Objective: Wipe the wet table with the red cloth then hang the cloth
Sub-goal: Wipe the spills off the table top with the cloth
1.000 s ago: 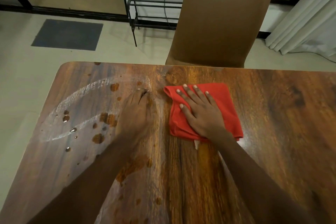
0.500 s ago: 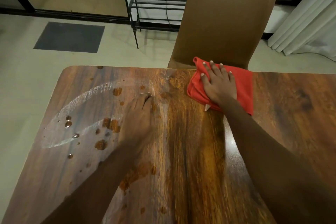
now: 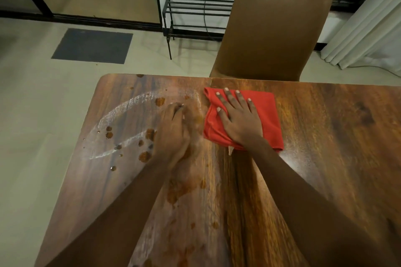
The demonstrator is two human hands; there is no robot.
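Note:
A folded red cloth [image 3: 267, 115] lies flat on the wooden table [image 3: 336, 136] near its far edge. My right hand [image 3: 238, 119] presses down on the cloth with fingers spread. My left hand [image 3: 173, 134] rests on the bare tabletop just left of the cloth, fingers curled, holding nothing. Water drops and a curved wet streak [image 3: 121, 123] cover the table's left part, and more wet patches [image 3: 182, 188] sit between my forearms.
A brown padded chair [image 3: 273, 28] stands at the table's far side. Behind it a black metal rack [image 3: 195, 15] stands against the wall. A dark floor mat [image 3: 93, 45] lies far left, and white curtains [image 3: 368, 34] hang far right.
My right hand pushed the cloth away to the table's far edge, then slid it back nearer and to the left. My left hand stayed planted on the table.

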